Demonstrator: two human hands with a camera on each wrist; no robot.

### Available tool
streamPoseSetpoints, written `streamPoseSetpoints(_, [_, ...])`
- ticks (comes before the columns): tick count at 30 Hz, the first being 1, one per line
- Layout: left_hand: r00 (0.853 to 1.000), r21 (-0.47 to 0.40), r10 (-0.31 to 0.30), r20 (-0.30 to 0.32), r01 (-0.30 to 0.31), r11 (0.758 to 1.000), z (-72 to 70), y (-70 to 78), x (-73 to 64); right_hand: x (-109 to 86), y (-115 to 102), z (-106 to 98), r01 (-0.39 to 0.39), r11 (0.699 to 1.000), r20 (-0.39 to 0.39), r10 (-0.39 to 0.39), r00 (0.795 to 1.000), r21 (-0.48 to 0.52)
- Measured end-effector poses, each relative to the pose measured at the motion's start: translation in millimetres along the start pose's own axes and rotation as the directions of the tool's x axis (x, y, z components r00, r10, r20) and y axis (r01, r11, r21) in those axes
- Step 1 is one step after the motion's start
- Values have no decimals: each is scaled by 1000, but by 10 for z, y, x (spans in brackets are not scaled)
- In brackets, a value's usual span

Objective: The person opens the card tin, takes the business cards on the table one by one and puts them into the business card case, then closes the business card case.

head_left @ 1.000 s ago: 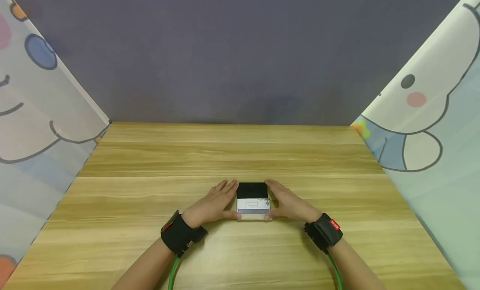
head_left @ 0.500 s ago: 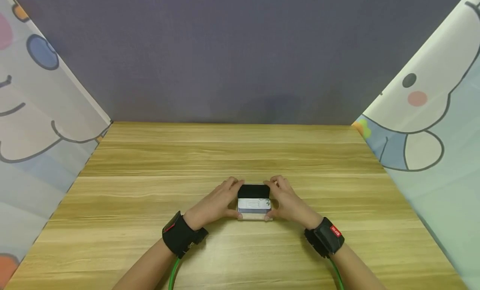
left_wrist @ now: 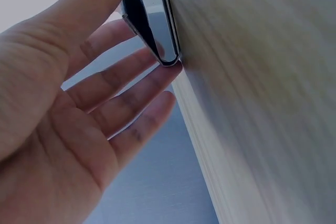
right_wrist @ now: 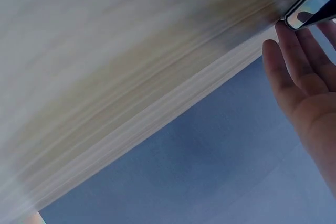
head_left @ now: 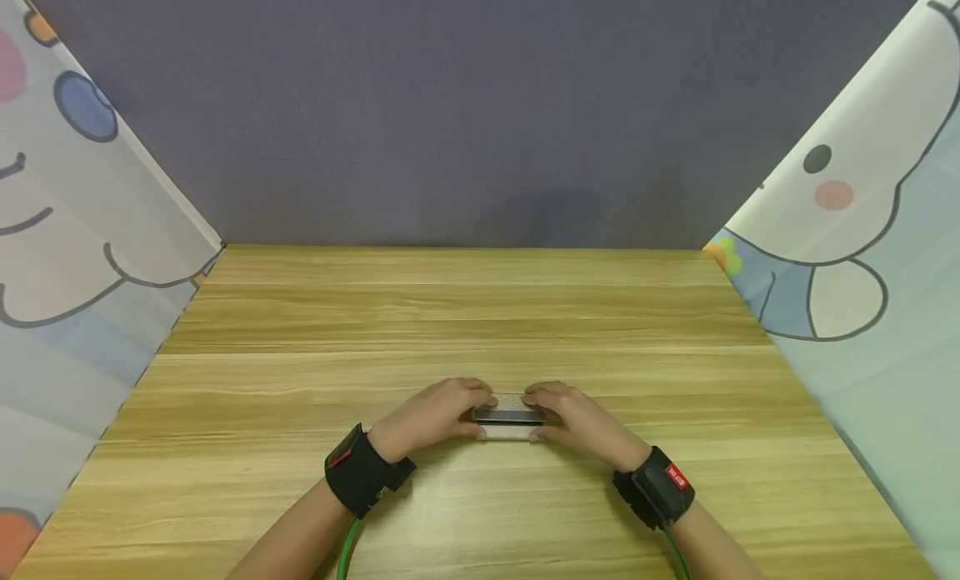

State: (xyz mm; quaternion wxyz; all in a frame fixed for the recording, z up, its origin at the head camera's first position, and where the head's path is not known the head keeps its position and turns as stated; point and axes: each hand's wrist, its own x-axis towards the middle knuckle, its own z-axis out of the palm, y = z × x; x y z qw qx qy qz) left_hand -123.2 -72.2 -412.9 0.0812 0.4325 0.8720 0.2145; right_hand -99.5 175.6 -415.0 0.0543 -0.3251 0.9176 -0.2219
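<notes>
A small card case lies on the table between the two hands in the head view. Its pale lid is folded partly down, leaving a dark slit across the middle. My left hand holds its left end, thumb at the near edge and fingertips on the lid. At the right end my right hand holds it in the same way. From the left side, in the left wrist view, the case appears as a narrow wedge with a dark inside. Only a corner of the case enters the right wrist view.
The wood-grain table reaches back to a dark grey panel. Cartoon-printed sheets stand along the left side and right side. Black bands with green cables are worn on both wrists.
The lid stood raised before, showing a black inner face and a white and blue card. The fingers of both hands have brought it down toward the near edge; the thumbs stay put.
</notes>
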Motion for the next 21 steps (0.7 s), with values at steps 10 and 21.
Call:
streamPoseSetpoints(10, [1000, 55, 10, 14, -11, 998, 15, 27, -4, -26, -7, 3, 36, 998, 6, -35, 999, -47])
streamPoseSetpoints(21, [996, 152, -85, -20, 87, 984, 8, -1, -16, 134, -10, -27, 56, 987, -8, -58, 998, -152])
